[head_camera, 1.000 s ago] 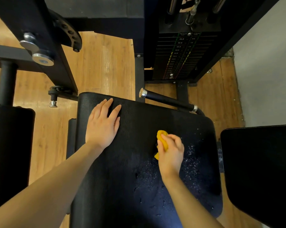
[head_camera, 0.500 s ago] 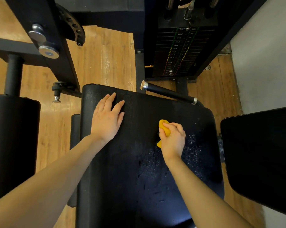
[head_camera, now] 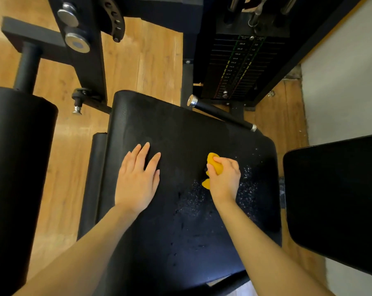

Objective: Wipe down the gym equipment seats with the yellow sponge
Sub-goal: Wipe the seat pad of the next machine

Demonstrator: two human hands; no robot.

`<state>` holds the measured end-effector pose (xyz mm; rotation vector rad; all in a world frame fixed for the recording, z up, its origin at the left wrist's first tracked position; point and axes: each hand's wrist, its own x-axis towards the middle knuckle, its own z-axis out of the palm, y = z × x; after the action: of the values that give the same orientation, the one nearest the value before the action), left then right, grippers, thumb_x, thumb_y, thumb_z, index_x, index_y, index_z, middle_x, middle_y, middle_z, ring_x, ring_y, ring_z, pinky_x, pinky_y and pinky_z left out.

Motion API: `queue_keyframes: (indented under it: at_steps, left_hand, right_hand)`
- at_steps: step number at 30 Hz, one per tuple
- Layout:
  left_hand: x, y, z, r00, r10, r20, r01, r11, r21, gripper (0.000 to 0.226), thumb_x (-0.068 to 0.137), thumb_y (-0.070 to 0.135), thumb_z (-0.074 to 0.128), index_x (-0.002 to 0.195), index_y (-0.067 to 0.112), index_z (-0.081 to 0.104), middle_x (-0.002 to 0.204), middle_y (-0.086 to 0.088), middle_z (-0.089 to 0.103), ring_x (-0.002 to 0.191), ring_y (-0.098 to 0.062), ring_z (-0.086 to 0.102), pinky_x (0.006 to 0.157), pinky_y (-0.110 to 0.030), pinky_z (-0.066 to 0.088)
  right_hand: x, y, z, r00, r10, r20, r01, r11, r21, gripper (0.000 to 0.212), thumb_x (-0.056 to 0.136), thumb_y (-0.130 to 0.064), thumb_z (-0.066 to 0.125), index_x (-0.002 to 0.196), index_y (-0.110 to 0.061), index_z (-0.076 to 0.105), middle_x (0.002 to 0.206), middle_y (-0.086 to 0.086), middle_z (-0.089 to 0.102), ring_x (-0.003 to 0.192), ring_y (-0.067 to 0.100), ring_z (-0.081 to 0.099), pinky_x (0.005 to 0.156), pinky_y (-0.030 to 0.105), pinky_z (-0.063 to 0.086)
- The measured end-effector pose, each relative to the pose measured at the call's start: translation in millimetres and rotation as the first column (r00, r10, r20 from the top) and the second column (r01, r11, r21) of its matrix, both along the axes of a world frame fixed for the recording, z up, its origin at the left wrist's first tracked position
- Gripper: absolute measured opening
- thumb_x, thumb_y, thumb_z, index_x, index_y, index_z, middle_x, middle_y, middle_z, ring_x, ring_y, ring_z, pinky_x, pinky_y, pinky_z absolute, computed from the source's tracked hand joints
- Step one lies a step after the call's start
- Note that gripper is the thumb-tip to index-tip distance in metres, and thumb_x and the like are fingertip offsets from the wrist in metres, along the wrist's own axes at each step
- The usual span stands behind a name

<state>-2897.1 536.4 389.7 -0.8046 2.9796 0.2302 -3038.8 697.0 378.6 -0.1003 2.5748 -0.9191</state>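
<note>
One black seat [head_camera: 180,135] fills the middle, its far and left stretches bare, wet droplets near its right edge. Two hands rest on it: left hand [head_camera: 138,180] flat, fingers straight; right hand [head_camera: 224,178] clenched around one yellow sponge [head_camera: 213,162].

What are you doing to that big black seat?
A person is cleaning a gym machine. The right hand grips a yellow sponge and presses it onto the black seat. The left hand lies flat on the seat beside it. Little wet specks shine on the seat around the sponge, so that part is damp. Another black pad sits off to the right, and the stack of weights stands behind the seat.
</note>
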Motion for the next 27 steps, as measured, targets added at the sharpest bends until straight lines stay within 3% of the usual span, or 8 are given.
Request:
queue_keyframes:
  at_steps: [6, 12, 14, 16, 18, 23, 27]
  left_hand:
    - [-0.2, 4.0, -1.3, 1.000, 0.008, -0.013, -0.009, 0.999, -0.042, 0.042, 0.095, 0.028, 0.050, 0.135, 0.013, 0.053, 0.148, -0.016, 0.040, 0.140, -0.035, 0.031, 0.117, -0.049, 0.023]
    - [-0.4, 6.0, -2.2, 0.999, 0.010, -0.033, -0.012, 0.998, -0.068, 0.043, 0.096, 0.029, 0.048, 0.136, 0.014, 0.052, 0.149, -0.016, 0.039, 0.141, -0.035, 0.029, 0.117, -0.049, 0.021]
    - [-0.7, 6.1, -2.9, 0.999, 0.008, -0.043, -0.011, 0.997, -0.072, 0.042, 0.096, 0.029, 0.047, 0.135, 0.014, 0.053, 0.149, -0.016, 0.039, 0.140, -0.036, 0.030, 0.117, -0.049, 0.020]
    - [-0.1, 6.9, -3.3, 0.999, 0.007, -0.049, -0.011, 0.997, -0.077, 0.042, 0.097, 0.028, 0.047, 0.135, 0.014, 0.053, 0.149, -0.016, 0.040, 0.140, -0.036, 0.030, 0.117, -0.048, 0.020]
    - [-0.2, 7.8, -3.3, 0.998, 0.007, -0.057, -0.012, 0.996, -0.084, 0.041, 0.096, 0.028, 0.048, 0.134, 0.014, 0.054, 0.148, -0.016, 0.041, 0.139, -0.036, 0.031, 0.116, -0.049, 0.021]
    - [-0.6, 6.9, -4.6, 0.999, 0.014, -0.047, -0.018, 0.996, -0.087, 0.040, 0.098, 0.029, 0.046, 0.135, 0.016, 0.053, 0.149, -0.014, 0.040, 0.140, -0.035, 0.031, 0.117, -0.049, 0.022]
    - [0.1, 6.5, -4.7, 0.999, 0.013, -0.048, -0.016, 0.997, -0.077, 0.040, 0.097, 0.029, 0.047, 0.135, 0.016, 0.053, 0.149, -0.014, 0.040, 0.140, -0.035, 0.030, 0.116, -0.049, 0.021]
  right_hand:
    - [55.0, 42.3, -11.6, 0.998, 0.007, -0.069, -0.012, 0.998, -0.063, 0.025, 0.090, -0.021, 0.066, 0.114, -0.019, 0.067, 0.114, -0.013, 0.045, 0.108, 0.017, 0.048, 0.086, 0.034, 0.050]
    - [70.5, 56.8, -16.6, 0.998, -0.002, -0.064, -0.008, 0.988, -0.154, 0.024, 0.089, -0.019, 0.067, 0.113, -0.020, 0.069, 0.110, -0.018, 0.042, 0.106, 0.021, 0.053, 0.083, 0.034, 0.054]
    - [57.3, 47.9, -18.8, 0.996, -0.047, -0.076, 0.031, 0.979, -0.200, 0.024, 0.090, -0.015, 0.065, 0.113, -0.019, 0.069, 0.108, -0.018, 0.041, 0.104, 0.026, 0.055, 0.077, 0.020, 0.053]
    - [39.7, 33.7, -15.9, 0.991, -0.105, -0.088, 0.083, 0.971, -0.224, 0.024, 0.090, -0.010, 0.064, 0.114, -0.014, 0.068, 0.109, -0.011, 0.041, 0.107, 0.024, 0.052, 0.072, -0.002, 0.039]
    - [20.2, 17.8, -12.8, 0.985, -0.117, -0.125, 0.087, 0.971, -0.224, 0.026, 0.091, -0.009, 0.063, 0.116, -0.011, 0.067, 0.111, -0.006, 0.041, 0.111, 0.021, 0.047, 0.072, -0.009, 0.027]
    - [1.5, 3.2, -20.0, 0.990, -0.026, -0.141, 0.014, 0.996, -0.089, 0.027, 0.093, -0.018, 0.061, 0.120, -0.018, 0.065, 0.123, 0.000, 0.049, 0.109, 0.016, 0.040, 0.083, 0.014, 0.029]
    - [40.5, 25.7, -19.1, 0.985, 0.030, -0.173, -0.051, 0.991, -0.120, 0.023, 0.092, -0.015, 0.063, 0.114, -0.018, 0.068, 0.116, -0.005, 0.047, 0.101, 0.014, 0.039, 0.085, 0.022, 0.038]
